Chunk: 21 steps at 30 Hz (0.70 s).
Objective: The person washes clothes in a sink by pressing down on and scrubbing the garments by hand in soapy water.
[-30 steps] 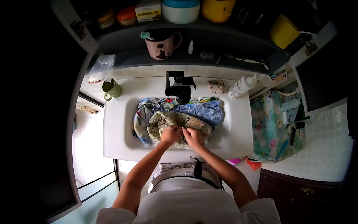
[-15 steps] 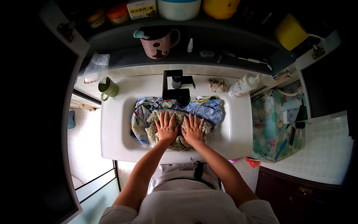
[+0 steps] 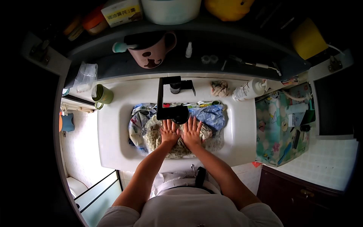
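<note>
My left hand (image 3: 169, 134) lies flat with fingers spread on a wet, patterned beige-green cloth (image 3: 152, 133) in the white sink (image 3: 238, 143). Beside it, my right hand (image 3: 192, 133) presses on the same cloth, its fingers stretched out too. Behind and around this cloth are a blue checked cloth (image 3: 210, 115) and a multicoloured printed cloth (image 3: 137, 126). Sudsy water shows at the right side of the bundle. The black faucet (image 3: 162, 99) reaches over the cloths, its spout end just beyond my fingertips.
A green mug (image 3: 103, 95) stands on the sink's left rim. At the back right are a crumpled cloth (image 3: 220, 88) and a white pump bottle (image 3: 248, 90). A dark shelf above holds a pink mug (image 3: 149, 55) and a small white bottle (image 3: 189, 50).
The view has leaned closer to the shelf. Both hands stay flat on the beige-green cloth, which looks flatter and wetter, with more suds at its edges.
</note>
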Motion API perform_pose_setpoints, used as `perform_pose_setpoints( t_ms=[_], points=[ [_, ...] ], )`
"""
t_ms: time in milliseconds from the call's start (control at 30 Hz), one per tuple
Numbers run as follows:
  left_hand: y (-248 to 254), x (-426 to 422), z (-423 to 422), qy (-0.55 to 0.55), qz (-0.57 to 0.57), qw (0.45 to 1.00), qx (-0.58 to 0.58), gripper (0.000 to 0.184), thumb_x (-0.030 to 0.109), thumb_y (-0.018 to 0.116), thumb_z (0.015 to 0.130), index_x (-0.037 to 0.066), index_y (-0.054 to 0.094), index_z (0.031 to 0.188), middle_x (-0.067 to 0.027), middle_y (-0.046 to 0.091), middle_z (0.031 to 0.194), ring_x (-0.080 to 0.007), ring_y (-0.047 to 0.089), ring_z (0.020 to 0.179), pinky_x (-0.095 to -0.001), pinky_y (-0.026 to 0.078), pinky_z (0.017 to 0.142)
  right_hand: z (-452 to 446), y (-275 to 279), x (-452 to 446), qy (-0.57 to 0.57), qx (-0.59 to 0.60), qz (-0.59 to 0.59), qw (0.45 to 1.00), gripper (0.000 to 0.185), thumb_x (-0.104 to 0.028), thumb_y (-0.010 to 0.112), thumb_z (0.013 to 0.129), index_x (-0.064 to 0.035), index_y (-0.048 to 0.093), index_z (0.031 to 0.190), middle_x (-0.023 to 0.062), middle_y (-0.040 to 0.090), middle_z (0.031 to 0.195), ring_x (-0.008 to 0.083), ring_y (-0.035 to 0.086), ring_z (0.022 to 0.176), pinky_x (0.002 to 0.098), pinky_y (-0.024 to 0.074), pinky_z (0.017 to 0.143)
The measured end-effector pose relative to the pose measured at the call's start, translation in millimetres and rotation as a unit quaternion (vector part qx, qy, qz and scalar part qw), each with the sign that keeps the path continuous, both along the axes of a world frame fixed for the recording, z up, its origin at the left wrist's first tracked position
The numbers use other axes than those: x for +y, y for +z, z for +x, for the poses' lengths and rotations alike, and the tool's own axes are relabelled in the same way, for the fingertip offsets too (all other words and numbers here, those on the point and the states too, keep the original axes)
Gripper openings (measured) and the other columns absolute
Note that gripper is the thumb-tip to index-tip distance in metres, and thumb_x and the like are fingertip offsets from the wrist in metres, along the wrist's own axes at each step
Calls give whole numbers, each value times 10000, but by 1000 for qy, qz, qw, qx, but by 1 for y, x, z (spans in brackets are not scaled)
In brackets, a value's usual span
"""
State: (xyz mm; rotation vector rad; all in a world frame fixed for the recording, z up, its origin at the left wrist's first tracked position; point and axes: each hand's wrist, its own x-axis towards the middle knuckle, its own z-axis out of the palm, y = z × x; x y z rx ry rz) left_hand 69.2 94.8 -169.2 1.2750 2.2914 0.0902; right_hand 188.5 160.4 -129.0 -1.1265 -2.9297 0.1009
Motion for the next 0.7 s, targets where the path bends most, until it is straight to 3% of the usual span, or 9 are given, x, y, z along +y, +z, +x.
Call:
perform_pose_setpoints(
  t_ms=[167,267,300,367,467,533,567,633,700],
  points=[
    [-18,8,-7,-25,-72,995,-57,615,442,360,925,99,290,1432,-169,90,1540,-388,66,1417,-641,168,1057,-9,-12,3,13,23,37,999,477,-283,472,888,9,510,1265,229,265,1465,480,212,1343,609,106,1098],
    [-28,12,-14,-49,-108,991,-66,595,427,371,925,159,281,1449,-161,2,1551,-370,43,1423,-630,163,1064,-13,-20,6,38,5,107,994,567,-309,521,839,52,448,1271,245,436,1305,487,279,1307,608,138,1096],
    [-20,14,-13,-64,-115,990,-51,592,425,375,924,171,281,1451,-159,-9,1552,-364,41,1425,-628,156,1067,-10,-27,7,46,-8,49,998,602,-304,536,825,61,427,1291,240,424,1324,492,264,1313,599,133,1102],
    [29,23,-14,-84,-181,979,-44,579,418,389,915,212,302,1448,-147,-33,1554,-338,40,1430,-617,126,1079,-10,-25,7,39,16,54,998,634,-313,548,813,58,414,1309,233,407,1350,486,259,1318,593,128,1106],
    [5,6,-16,-57,32,997,32,571,418,401,904,208,341,1432,-140,-7,1556,-336,66,1427,-627,127,1072,-7,-26,7,19,11,36,999,687,-364,583,819,11,378,1358,185,355,1419,422,246,1344,558,129,1115],
    [33,0,-19,-83,28,995,51,577,408,471,887,190,372,1412,-133,86,1545,-322,125,1416,-573,213,1062,3,-21,11,19,22,-44,999,713,-390,601,824,-15,355,1379,156,318,1450,371,220,1370,537,121,1121],
    [36,-9,-21,-87,52,994,46,584,407,494,883,181,373,1408,-134,121,1537,-330,139,1411,-545,236,1060,9,-20,12,25,36,-16,999,775,-455,636,806,-46,332,1390,114,315,1442,297,241,1357,489,175,1100],
    [47,-28,-18,-85,99,988,78,641,442,555,857,131,383,1390,-160,220,1495,-332,224,1374,-443,318,1040,12,12,12,-36,-5,-88,995,746,-470,646,798,-62,368,1357,116,360,1404,285,290,1318,477,240,1058],
    [59,-31,-10,-13,68,994,80,684,451,580,838,112,373,1395,-134,244,1484,-306,290,1328,-435,347,1006,8,64,14,-87,-93,-133,983,705,-500,682,768,-81,436,1279,100,462,1261,264,415,1189,448,324,981]
  ],
)
